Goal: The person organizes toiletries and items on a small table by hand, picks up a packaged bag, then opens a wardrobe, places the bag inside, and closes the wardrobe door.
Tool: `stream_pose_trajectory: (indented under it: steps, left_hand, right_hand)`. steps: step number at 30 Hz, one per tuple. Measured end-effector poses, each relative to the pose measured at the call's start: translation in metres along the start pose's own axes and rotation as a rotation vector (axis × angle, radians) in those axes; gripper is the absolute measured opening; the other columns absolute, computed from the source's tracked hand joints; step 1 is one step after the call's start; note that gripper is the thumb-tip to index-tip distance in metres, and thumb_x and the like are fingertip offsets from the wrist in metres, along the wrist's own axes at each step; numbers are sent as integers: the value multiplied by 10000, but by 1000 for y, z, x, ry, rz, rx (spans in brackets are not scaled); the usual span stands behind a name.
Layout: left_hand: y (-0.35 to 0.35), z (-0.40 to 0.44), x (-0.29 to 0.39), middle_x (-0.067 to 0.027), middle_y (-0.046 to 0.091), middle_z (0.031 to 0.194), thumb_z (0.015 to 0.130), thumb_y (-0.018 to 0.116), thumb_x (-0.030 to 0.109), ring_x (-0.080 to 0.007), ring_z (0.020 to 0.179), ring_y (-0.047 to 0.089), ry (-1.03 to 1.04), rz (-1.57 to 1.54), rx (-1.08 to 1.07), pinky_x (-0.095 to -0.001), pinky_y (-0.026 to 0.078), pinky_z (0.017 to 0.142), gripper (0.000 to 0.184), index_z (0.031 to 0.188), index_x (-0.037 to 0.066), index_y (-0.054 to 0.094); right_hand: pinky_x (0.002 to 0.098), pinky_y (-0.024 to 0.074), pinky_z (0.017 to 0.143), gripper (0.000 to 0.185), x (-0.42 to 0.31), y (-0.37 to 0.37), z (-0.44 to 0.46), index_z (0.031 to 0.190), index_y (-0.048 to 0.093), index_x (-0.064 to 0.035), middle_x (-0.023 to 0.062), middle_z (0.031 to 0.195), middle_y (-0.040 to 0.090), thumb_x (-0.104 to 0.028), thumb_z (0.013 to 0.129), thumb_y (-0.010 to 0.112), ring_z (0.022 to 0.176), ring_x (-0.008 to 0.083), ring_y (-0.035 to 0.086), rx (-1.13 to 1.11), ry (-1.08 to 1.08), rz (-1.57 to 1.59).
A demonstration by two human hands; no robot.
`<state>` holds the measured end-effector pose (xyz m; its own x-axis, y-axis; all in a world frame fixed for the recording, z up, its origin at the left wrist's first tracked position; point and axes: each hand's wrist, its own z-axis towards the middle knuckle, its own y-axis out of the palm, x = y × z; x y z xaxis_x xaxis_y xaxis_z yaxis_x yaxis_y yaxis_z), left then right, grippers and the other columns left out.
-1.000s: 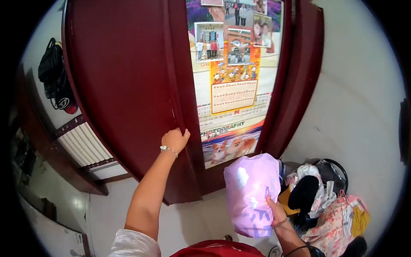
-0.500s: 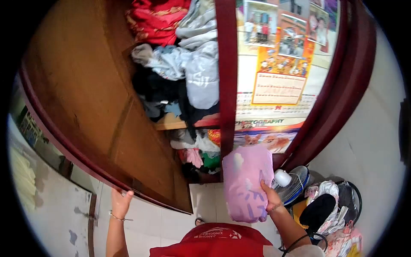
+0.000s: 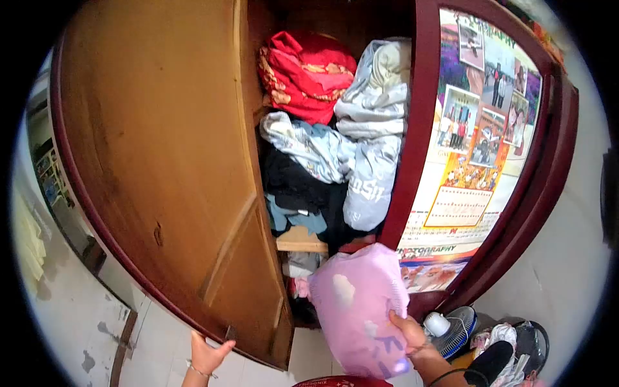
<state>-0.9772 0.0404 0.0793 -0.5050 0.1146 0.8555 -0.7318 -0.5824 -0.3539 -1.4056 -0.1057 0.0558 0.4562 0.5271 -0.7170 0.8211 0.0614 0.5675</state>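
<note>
My right hand [image 3: 411,334] grips the right side of a soft, pillow-like pink bundle [image 3: 351,303] with pale cloud shapes and purple marks. The bundle is in front of the wardrobe's lower opening and hides part of it. At the lower edge of the open wooden wardrobe door [image 3: 161,161], my left hand [image 3: 207,356] has its thumb showing, while its fingers are hidden behind the edge. Inside the wardrobe, a red patterned cloth [image 3: 308,74], grey-white clothes [image 3: 374,97] and black clothes [image 3: 296,184] lie heaped on a wooden shelf [image 3: 302,240].
A calendar with photos [image 3: 464,174] covers the wardrobe's right panel. At lower right stand a fan [image 3: 456,332] and a pile of cloths and bags [image 3: 509,351] against the white wall. Pale floor tiles [image 3: 161,332] show below the door.
The view has tilted up, bringing more of the upper wardrobe into sight. The pink bundle is closer to the shelf opening, still in my right hand. My left hand stays at the door edge.
</note>
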Motion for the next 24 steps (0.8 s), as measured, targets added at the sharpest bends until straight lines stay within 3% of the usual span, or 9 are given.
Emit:
stream_pose_trajectory:
  steps: [1,3,7,8,9,11,16,18,24]
  left_hand:
    - [-6,3,-3,-160,552,1157,608,861,78,-264,1074,555,19,-12,-1,-372,455,928,749,1206,-50,428]
    - [-12,6,-11,-170,452,1293,657,860,254,-268,1184,476,-85,-90,-109,-400,381,1025,904,1315,-38,313]
    - [-13,8,-8,-160,462,1266,642,868,240,-257,1166,475,-143,-124,-82,-394,388,1012,877,1272,-32,322]
    - [-8,5,-12,-166,556,1155,720,819,284,-267,1066,566,94,-103,-17,-386,455,938,667,1186,-16,449]
    - [-9,8,-1,-166,556,1155,720,819,284,-267,1066,566,104,-110,-18,-386,455,938,667,1186,-16,449]
    - [-17,12,27,-210,613,1075,664,861,204,-283,1000,587,-188,9,-201,-393,462,885,686,1182,-78,509]
    - [-14,11,-4,-190,623,1079,615,882,169,-251,1000,585,-242,-87,-277,-397,464,889,683,1165,-65,552]
    - [-11,10,-3,-184,621,1091,627,872,163,-247,1007,581,-241,-85,-246,-392,462,895,674,1177,-57,550]
    - [0,13,2,-162,608,1144,661,818,132,-235,1046,561,-323,-6,-109,-375,446,927,646,1219,-33,538]
  right_hand:
    - [351,529,801,348,-13,18,-10,1174,563,-39,74,1034,640,-254,910,636,915,198,636,25,-100,-89]
    - [336,518,817,397,-35,35,-13,1228,535,-39,73,1056,631,-262,914,633,936,188,624,2,-272,-154]
    - [328,511,867,496,-101,112,-11,1310,474,-7,84,1160,606,-319,942,585,1009,186,612,-82,-524,-78]
    - [336,518,872,495,-122,128,-6,1307,484,-16,98,1173,605,-350,950,560,1021,183,615,-145,-510,-71]
    - [340,528,861,492,-143,150,0,1300,493,-20,106,1168,612,-363,952,550,1009,189,625,-196,-530,-49]
    - [352,546,834,489,-181,201,10,1287,506,-27,118,1149,627,-384,954,536,975,206,645,-336,-605,-29]
    - [399,564,785,490,-290,286,76,1218,538,-37,115,1086,650,-441,943,530,909,242,659,-578,-736,-103]
    - [458,503,915,538,-325,326,101,1294,480,-23,159,1196,595,-433,949,522,1078,289,588,-524,-834,-19]
    - [526,418,1009,499,-447,386,194,1266,511,-37,188,1238,573,-437,975,453,1153,350,536,-556,-890,199]
